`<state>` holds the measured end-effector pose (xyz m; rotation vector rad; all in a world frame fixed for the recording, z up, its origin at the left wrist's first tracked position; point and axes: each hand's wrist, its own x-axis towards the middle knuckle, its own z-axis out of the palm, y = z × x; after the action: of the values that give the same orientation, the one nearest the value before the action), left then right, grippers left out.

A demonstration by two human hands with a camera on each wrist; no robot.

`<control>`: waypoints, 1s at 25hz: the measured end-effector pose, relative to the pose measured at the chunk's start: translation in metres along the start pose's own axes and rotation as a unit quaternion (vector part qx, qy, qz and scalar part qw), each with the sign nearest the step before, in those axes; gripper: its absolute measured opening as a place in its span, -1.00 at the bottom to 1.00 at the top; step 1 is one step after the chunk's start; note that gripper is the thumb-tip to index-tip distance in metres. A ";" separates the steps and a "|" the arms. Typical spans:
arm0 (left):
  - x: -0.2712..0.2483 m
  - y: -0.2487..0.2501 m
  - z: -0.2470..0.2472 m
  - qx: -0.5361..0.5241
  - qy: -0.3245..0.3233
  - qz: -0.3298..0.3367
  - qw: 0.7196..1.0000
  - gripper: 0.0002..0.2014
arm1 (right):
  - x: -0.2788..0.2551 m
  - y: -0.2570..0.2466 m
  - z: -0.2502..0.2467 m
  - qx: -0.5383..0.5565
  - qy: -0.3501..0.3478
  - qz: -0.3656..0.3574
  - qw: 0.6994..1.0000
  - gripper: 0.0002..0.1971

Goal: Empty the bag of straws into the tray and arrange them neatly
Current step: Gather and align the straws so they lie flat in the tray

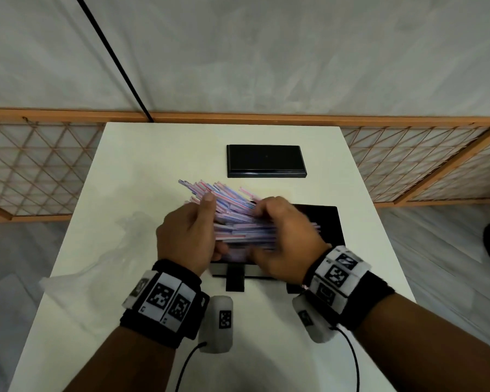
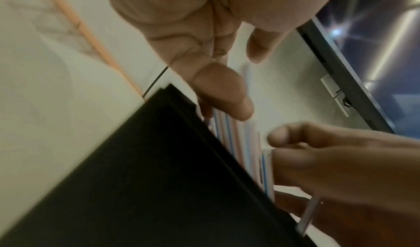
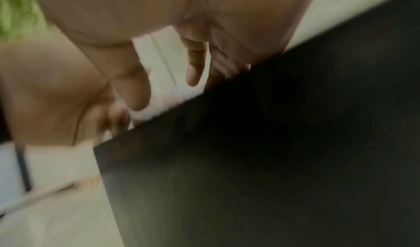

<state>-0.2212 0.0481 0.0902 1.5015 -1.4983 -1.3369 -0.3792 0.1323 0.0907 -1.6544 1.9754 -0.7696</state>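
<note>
The left hand (image 1: pixel 186 236) and the right hand (image 1: pixel 283 236) both curl round one bundle of thin pink, blue and white striped straws (image 1: pixel 232 219) at the centre of the head view. The bundle is held above the near black rectangular tray (image 1: pixel 330 222), with its free ends fanned toward the upper left, past the tray's edge.

Risks:
- The fanned ends are loose. If either hold relaxes unevenly, straws will probably slide out onto the white table (image 1: pixel 142 165) rather than into the tray.
- The bundle lies askew to the tray. If lowered at this angle, the ends may ride over the rim.
- The tray's near edge sits close under both wrists; a wrist could nudge it.

Surroundings:
- A second black rectangular tray (image 1: pixel 266 161) lies above centre, well apart from the hands.
- A clear plastic bag (image 1: pixel 96 261) appears to lie crumpled at left; its outline is faint.
- Both wrist views are blurred and show mostly tray wall.
</note>
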 end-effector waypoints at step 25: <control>0.014 -0.027 0.024 -0.174 -0.039 -0.113 0.977 0.00 | 0.000 -0.002 -0.012 -0.179 -0.069 0.061 0.980 -0.42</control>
<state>-0.2369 0.0445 0.0551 1.4332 -1.0880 -1.7089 -0.3853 0.1339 0.1013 -1.7054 2.1831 -0.2557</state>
